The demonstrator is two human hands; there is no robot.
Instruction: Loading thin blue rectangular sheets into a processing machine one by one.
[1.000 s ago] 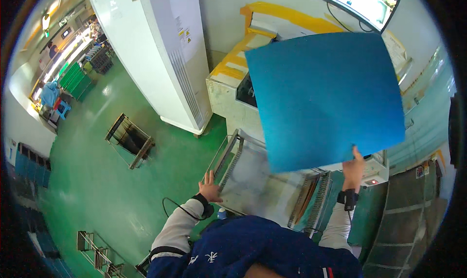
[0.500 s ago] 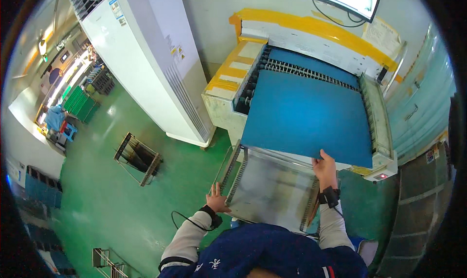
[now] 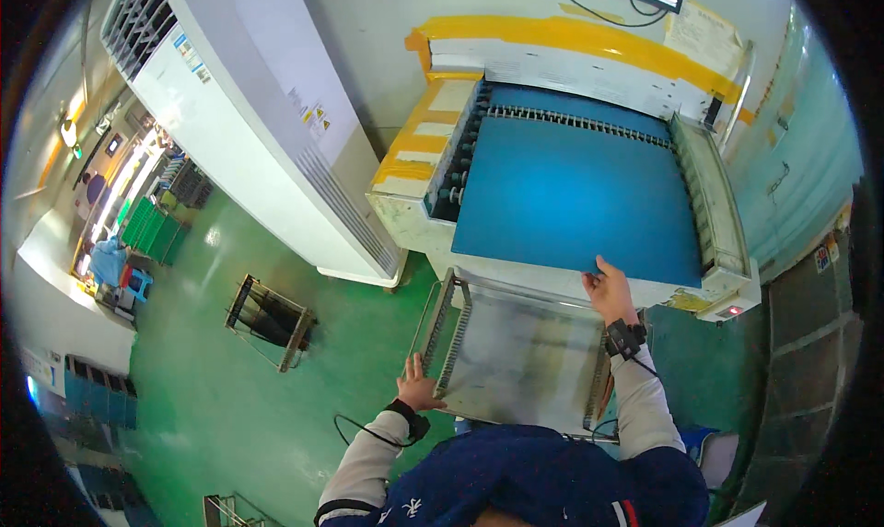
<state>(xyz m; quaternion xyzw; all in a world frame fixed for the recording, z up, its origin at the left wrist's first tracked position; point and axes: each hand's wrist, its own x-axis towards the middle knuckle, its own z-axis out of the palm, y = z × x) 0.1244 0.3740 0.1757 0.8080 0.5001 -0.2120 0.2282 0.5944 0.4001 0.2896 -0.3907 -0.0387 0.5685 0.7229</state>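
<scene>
A large blue panel (image 3: 575, 195) lies flat on the roller bed of a white machine (image 3: 405, 209). My right hand (image 3: 611, 295) is at the panel's near edge, its fingers apart and fingertips just overlapping that edge; whether they touch it I cannot tell. Below the machine's front stands a metal rack (image 3: 451, 343) with toothed, slotted sides and a dull grey sheet (image 3: 520, 361) in it. My left hand (image 3: 419, 387) rests against the rack's left side near the front corner, fingers stretched out. Both wrists wear black bands with cables.
A tall white air conditioner (image 3: 267, 140) stands left of the machine. Another slotted rack (image 3: 269, 324) sits on the green floor (image 3: 203, 361), with part of one more at the lower edge. Dark stacked units (image 3: 801, 343) line the right, beneath a translucent curtain (image 3: 792, 158). A screen hangs above.
The blue panel has slid farther onto the rollers and lies straighter. My right hand has come away from its grip on the near edge. My left hand stays at the rack.
</scene>
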